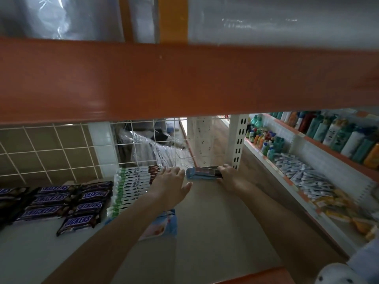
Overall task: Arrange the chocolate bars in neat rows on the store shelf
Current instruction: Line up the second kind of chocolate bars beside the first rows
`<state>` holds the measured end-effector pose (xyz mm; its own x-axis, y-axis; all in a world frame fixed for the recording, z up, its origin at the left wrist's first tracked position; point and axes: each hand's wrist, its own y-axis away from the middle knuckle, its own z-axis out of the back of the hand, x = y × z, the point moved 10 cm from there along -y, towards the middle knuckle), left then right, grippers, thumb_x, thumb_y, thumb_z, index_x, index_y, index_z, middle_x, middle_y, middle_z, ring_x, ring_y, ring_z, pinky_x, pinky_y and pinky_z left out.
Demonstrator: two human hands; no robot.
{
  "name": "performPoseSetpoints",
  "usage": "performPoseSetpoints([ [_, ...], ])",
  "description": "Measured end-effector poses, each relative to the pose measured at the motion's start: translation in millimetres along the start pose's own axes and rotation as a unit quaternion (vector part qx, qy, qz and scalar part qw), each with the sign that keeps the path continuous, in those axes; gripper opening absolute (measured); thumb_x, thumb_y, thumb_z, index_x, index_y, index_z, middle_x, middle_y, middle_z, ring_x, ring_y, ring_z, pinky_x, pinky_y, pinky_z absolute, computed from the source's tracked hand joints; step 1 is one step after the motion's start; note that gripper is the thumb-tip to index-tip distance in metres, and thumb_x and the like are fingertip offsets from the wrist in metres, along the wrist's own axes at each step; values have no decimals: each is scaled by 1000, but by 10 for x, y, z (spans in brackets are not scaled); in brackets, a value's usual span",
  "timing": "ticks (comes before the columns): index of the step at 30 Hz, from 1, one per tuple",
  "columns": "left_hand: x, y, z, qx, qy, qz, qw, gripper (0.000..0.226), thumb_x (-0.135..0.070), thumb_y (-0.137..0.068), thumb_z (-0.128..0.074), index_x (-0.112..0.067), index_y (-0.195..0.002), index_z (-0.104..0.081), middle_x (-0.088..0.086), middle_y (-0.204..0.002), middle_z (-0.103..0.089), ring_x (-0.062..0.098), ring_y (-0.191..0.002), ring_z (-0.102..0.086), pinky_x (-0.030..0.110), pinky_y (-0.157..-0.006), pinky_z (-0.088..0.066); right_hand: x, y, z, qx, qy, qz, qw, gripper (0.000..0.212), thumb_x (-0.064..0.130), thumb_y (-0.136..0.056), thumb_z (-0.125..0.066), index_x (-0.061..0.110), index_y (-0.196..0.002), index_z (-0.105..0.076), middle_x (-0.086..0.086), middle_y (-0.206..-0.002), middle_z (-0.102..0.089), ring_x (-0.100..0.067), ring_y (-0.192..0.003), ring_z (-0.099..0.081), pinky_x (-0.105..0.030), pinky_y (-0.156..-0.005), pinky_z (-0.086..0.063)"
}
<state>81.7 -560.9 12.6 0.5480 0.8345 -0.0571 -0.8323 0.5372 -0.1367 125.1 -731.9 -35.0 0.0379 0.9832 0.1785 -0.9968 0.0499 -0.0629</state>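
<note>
- Right hand (227, 177): fingers curled round right end of blue bars (202, 173), at back of shelf (205, 232) by wire grid (155, 144).
- Left hand (171, 182): flat, fingers straight, resting on right ends of white bars (135, 187); holding nothing.
- Blue bars' long axis left-right, lying between both hands, left end just beside left hand.
- Bare shelf toward viewer; upright post (239, 140) close on right.
- Snickers (67, 203) rows far left.

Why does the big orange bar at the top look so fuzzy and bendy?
In the head view, the wide orange shelf beam is very close to the camera, so it is out of focus, and the wide-angle lens bows it. The right edge smears with motion blur, while the dark blue Snickers bars and both hands look sharper.
</note>
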Motion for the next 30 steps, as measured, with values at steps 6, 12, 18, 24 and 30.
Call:
performPoseSetpoints([
  [6, 55, 5, 36, -24, -3, -7, 1000, 57, -44, -97, -31, -10, -142, -29, 5, -148, -32, 18, -138, -26, 32, -116, -13, 59, 29, 64, -43, 37, 15, 998, 40, 22, -91, -57, 6, -127, -49, -9, -128, -49, -29, -113, -53, -38, -96, -45],
  [12, 76, 71, 153, -80, -5, -33, 996, 57, -45, -94, -42, -12, -139, -33, 4, -144, -37, 19, -134, -30, 30, -115, -15, 402, 388, 351, -138, 120, 110, 977, 43, 32, -93, -52, 11, -130, -46, -5, -127, -48, -25, -121, -49, -39, -98, -45],
  [18, 58, 176, 233, -145, -38, -73, 986, 65, -38, -75, -72, -2, -125, -51, 16, -125, -55, 33, -116, -54, 45, -104, -37, 730, 775, 670, -228, 122, 182, 949, 48, 28, -71, -78, 7, -110, -60, -9, -103, -62, -27, -90, -65, -36, -68, -57],
  [24, 15, 392, 434, -218, -51, -77, 972, 68, -27, -47, -91, 2, -101, -64, 15, -91, -68, 32, -80, -67, 47, -76, -54, 997, 1189, 912, -293, 134, 217, 921, 51, 30, -63, -83, 8, -105, -64, -6, -97, -65, -20, -81, -66, -28, -62, -56],
  [30, -9, 656, 479, -233, -61, -93, 966, 58, -34, -43, -91, -9, -89, -67, 7, -81, -65, 27, -71, -64, 39, -67, -53, 1129, 1450, 859, -290, 130, 220, 922, 49, 30, -68, -80, 8, -109, -62, -8, -102, -64, -23, -86, -66, -34, -66, -57],
])
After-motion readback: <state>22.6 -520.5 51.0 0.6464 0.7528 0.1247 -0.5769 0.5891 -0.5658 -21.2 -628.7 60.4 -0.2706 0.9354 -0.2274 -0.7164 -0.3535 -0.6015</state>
